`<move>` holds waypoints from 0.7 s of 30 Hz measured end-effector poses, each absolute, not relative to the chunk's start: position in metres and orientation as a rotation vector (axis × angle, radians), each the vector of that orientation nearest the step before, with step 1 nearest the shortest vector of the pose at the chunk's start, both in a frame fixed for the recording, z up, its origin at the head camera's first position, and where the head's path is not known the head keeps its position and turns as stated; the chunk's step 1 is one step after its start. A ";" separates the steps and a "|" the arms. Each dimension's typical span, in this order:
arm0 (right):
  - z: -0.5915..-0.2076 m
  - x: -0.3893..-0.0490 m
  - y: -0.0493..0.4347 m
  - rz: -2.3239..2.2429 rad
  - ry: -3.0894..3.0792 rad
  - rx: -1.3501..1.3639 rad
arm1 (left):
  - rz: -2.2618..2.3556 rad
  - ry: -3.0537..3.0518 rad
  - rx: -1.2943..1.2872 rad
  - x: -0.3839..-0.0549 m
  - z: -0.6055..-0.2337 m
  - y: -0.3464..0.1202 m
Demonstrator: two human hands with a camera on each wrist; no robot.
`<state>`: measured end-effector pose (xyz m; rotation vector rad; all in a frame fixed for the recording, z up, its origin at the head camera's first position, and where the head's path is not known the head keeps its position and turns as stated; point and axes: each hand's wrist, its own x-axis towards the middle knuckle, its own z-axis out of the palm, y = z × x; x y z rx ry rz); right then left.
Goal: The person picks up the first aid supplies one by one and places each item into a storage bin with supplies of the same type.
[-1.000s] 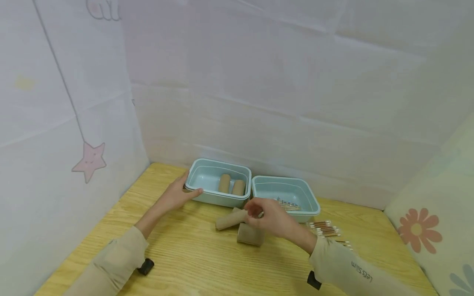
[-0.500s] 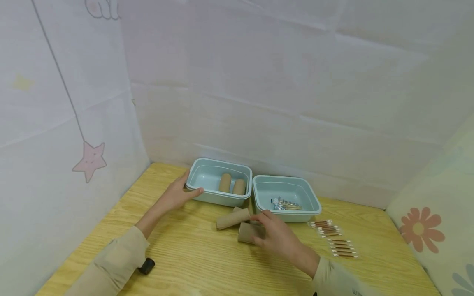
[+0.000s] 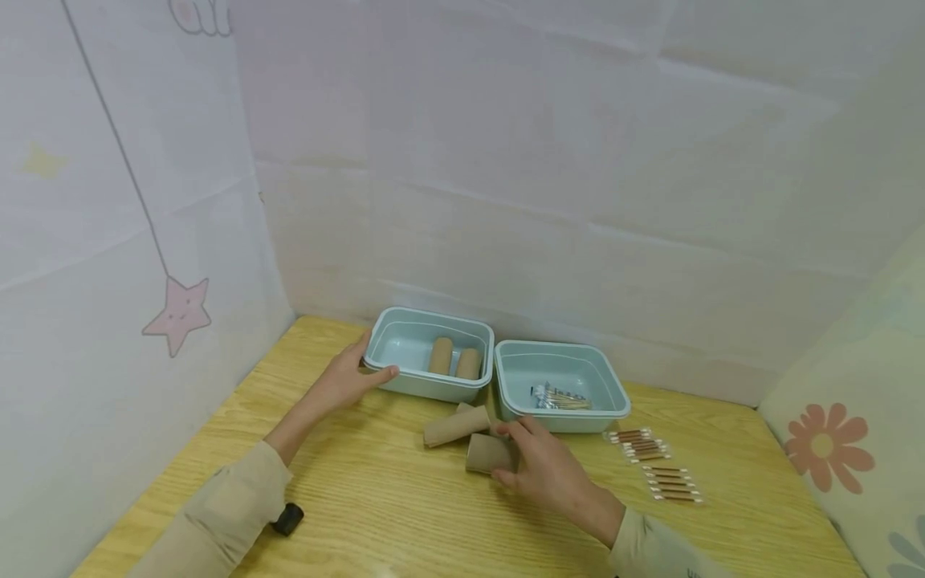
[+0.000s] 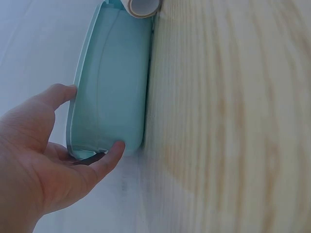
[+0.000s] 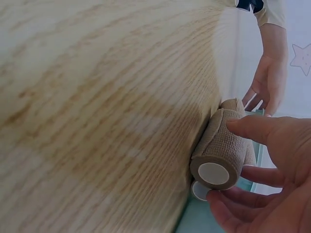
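My left hand (image 3: 343, 391) holds the left corner of a light blue plastic tub (image 3: 426, 388), thumb along the front and fingers round the side. In the left wrist view, fingertips press the tub's wall (image 4: 114, 77). Inside it lie two tan bandage rolls (image 3: 442, 356). My right hand (image 3: 552, 470) grips the right end of another bandage roll (image 3: 487, 453) on the table. The right wrist view shows the thumb on one side of this roll (image 5: 221, 145) and fingers on the other. A slanted bandage roll (image 3: 455, 426) lies just behind, partly covering one more.
A second blue tub (image 3: 560, 423) stands to the right, holding several thin sticks and silvery packets (image 3: 560, 397). Clear packs of brown-stemmed cotton swabs (image 3: 672, 484) lie on the wooden table (image 3: 376, 514) at the right. A printed cloth wall (image 3: 542, 201) rises close behind the tubs.
My right hand has dropped from in front of the right tub to the near bandage roll and now grips its right end. The left hand has stayed on its tub.
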<state>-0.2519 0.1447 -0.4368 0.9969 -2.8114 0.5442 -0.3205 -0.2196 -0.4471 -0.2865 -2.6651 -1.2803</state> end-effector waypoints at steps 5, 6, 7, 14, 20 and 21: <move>-0.440 -0.252 0.146 0.599 -2.838 0.987 | -1.308 -2.650 -0.299 -0.320 -0.447 -0.219; -0.440 -0.252 0.146 0.608 -2.845 0.985 | -1.311 -2.648 -0.297 -0.320 -0.446 -0.219; -0.441 -0.253 0.146 0.614 -2.850 0.983 | -1.308 -2.647 -0.297 -0.320 -0.446 -0.219; -0.444 -0.254 0.146 0.628 -2.836 1.003 | -1.305 -2.640 -0.303 -0.320 -0.446 -0.219; -0.443 -0.254 0.145 0.647 -2.816 1.022 | -1.341 -2.635 -0.308 -0.320 -0.446 -0.219; -0.443 -0.254 0.145 0.647 -2.821 1.020 | -1.351 -2.632 -0.309 -0.320 -0.446 -0.218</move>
